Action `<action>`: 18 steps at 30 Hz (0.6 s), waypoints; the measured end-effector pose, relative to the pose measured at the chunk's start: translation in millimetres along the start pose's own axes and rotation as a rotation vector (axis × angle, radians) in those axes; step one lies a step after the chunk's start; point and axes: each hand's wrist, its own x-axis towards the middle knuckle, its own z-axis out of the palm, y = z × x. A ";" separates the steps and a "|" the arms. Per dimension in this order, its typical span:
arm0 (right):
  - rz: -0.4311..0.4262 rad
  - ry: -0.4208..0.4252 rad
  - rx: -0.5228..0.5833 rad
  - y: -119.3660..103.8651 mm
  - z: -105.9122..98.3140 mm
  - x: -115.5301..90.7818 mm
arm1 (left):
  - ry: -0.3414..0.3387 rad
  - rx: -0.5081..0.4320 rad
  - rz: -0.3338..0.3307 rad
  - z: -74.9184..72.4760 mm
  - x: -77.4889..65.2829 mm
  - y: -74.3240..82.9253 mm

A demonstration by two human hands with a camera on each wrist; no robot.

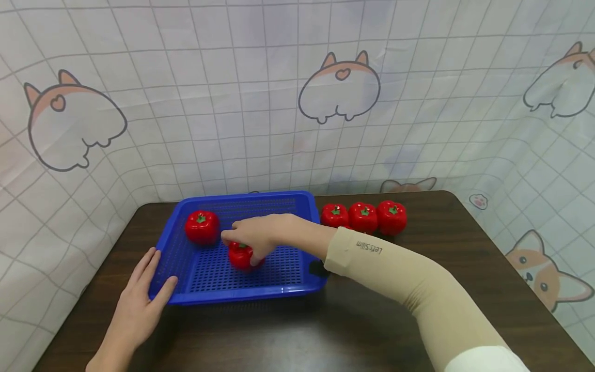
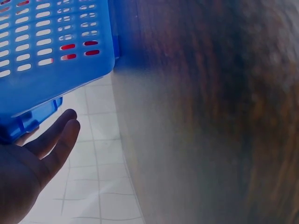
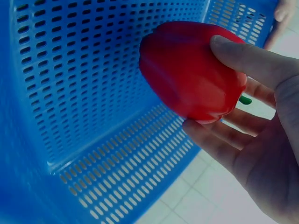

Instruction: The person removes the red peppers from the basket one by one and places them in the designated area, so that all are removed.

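Observation:
My right hand (image 1: pixel 262 232) grips a red bell pepper (image 1: pixel 239 258) from above, inside a blue plastic basket (image 1: pixel 223 297). In the right wrist view the thumb presses one side of the pepper (image 3: pixel 187 74) and the fingers go round the other. Whether the pepper touches the basket floor I cannot tell. At the basket's front left corner, my left hand (image 1: pixel 139 307) rests against the rim with its fingers extended. The left wrist view shows this hand (image 2: pixel 32 172) beside the basket's outer wall. Another red bell pepper (image 1: pixel 202 227) stands in the basket's back left part.
Several red bell peppers stand to the right of the basket, among them one at the row's right end (image 1: pixel 391 217); my right forearm partly covers the group. Everything is on a dark wooden table (image 1: pixel 372 320). Behind it hangs a tile-patterned cloth (image 1: pixel 232 129) with cartoon corgis.

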 end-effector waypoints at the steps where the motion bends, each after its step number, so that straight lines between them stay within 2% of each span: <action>1: -0.002 0.007 0.000 0.4 -1.1 -3.1 | 0.000 0.001 0.000 -0.1 -0.1 0.1; 18: 0.006 0.141 0.121 22.7 -13.8 -67.9 | -0.006 -0.003 -0.004 -0.4 -0.6 2.2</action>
